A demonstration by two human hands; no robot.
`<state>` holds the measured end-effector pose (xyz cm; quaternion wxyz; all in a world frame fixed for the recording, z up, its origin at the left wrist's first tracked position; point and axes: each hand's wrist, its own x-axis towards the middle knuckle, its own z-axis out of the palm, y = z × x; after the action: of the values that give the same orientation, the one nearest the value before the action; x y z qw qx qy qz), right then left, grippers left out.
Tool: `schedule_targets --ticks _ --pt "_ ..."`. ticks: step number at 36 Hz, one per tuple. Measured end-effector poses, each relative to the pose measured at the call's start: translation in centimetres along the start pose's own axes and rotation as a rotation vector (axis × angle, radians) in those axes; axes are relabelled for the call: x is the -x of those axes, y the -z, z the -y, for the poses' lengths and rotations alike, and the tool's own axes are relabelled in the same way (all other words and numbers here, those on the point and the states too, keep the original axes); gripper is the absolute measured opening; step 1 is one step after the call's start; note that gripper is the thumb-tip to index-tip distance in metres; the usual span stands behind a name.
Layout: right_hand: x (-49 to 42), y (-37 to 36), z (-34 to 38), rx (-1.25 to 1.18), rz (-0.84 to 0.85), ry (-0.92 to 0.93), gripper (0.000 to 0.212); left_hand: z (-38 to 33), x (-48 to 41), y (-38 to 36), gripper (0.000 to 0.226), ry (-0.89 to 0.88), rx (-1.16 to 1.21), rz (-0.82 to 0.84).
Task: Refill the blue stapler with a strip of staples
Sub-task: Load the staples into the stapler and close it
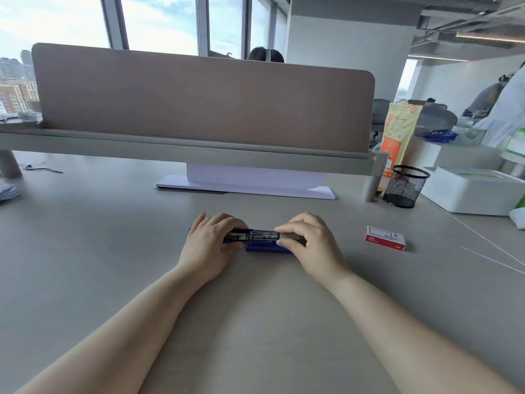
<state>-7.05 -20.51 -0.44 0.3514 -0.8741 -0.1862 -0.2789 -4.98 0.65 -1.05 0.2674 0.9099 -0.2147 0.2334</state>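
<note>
Matt grey desk [113, 251], blue plastic stapler [267, 248] with shiny metal channel, black wire-mesh pen cup [404, 186]

The left end of the blue plastic stapler [267, 242] lies hidden under the left hand [211, 240], its right end under the right hand [308, 240]. Lettering on the small red-and-white cardboard box [385, 238] (at 3 o'clock) is too small to read.

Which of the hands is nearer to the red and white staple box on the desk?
Right. The right hand grips the right end of the blue stapler, with bare desk between it and the staple box. The left hand holds the stapler's far left end.
</note>
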Motion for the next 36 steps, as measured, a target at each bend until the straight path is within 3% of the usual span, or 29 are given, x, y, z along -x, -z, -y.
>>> schedule_targets --ticks 19,28,36 --pt "0.0 0.5 -0.9 0.068 -0.005 -0.016 0.018 0.1 0.1 0.0 0.025 0.017 -0.063 -0.004" --pt "0.2 0.8 -1.4 0.067 0.003 -0.122 0.017 0.3 0.2 0.0 0.027 0.056 -0.144 0.034" --pt "0.2 1.0 -1.5 -0.002 -0.004 -0.193 0.019 1.4 0.3 0.5 0.049 0.17 -0.168 0.044"
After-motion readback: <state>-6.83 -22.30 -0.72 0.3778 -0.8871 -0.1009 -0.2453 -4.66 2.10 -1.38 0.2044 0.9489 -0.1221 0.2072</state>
